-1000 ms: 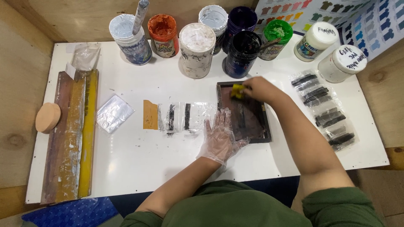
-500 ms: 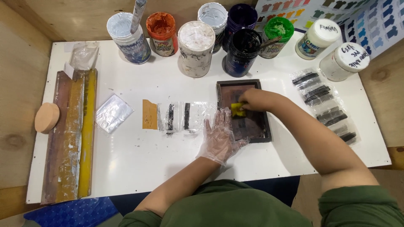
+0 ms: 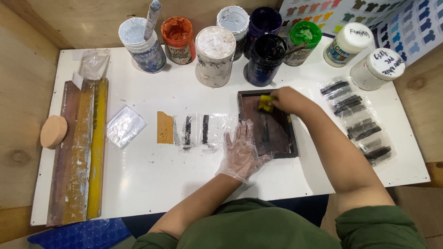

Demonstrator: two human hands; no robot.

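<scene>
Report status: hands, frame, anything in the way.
Left hand gloved, flat on frame edge. Right hand grips yellow squeegee at frame's top. Black jar close behind; path clear.

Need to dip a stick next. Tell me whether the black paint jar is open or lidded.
Open. The black paint jar has no lid: its dark inside shows from above. The two white jars at right are capped.

Bare white table (image 3: pixel 152 175) before the left hand (image 3: pixel 241 154), paint jars (image 3: pixel 215 55) crowding the far edge, wooden bars (image 3: pixel 80 147) at left

A print workshop: open ink tubs (image 3: pixel 217 55), a small screen frame (image 3: pixel 270 123), wooden squeegees (image 3: pixel 80 147).
</scene>
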